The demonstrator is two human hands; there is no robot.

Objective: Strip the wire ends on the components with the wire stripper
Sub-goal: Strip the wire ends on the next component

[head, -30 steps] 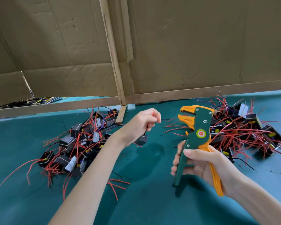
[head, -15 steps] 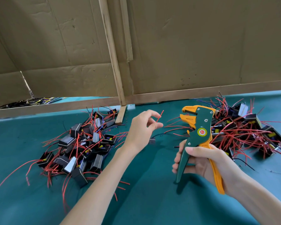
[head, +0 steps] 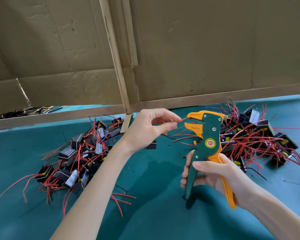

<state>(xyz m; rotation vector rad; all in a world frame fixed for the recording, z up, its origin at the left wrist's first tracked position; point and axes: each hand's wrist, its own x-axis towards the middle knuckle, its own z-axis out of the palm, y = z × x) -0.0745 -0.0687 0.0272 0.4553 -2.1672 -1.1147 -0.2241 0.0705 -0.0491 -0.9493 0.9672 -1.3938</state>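
My right hand point(head: 213, 174) grips the handles of a green and orange wire stripper point(head: 207, 144), held upright with its orange jaws pointing left. My left hand point(head: 149, 129) pinches a red wire point(head: 180, 120) between thumb and forefinger, and the wire's tip sits right at the open jaws. A small black component point(head: 151, 146) hangs below that hand on the same wire. One pile of black components with red wires point(head: 80, 153) lies on the left, another pile point(head: 260, 137) on the right behind the stripper.
The work surface is a teal mat point(head: 154, 213). A cardboard wall point(head: 197, 49) with a wooden rail point(head: 215, 99) and an upright wooden strip point(head: 116, 63) closes the back. Loose red wire offcuts point(head: 121, 200) lie near my left forearm.
My left hand has lifted a component out of the left pile and moved right, bringing the red wire's end up to the stripper's jaws. The stripper stayed almost still.
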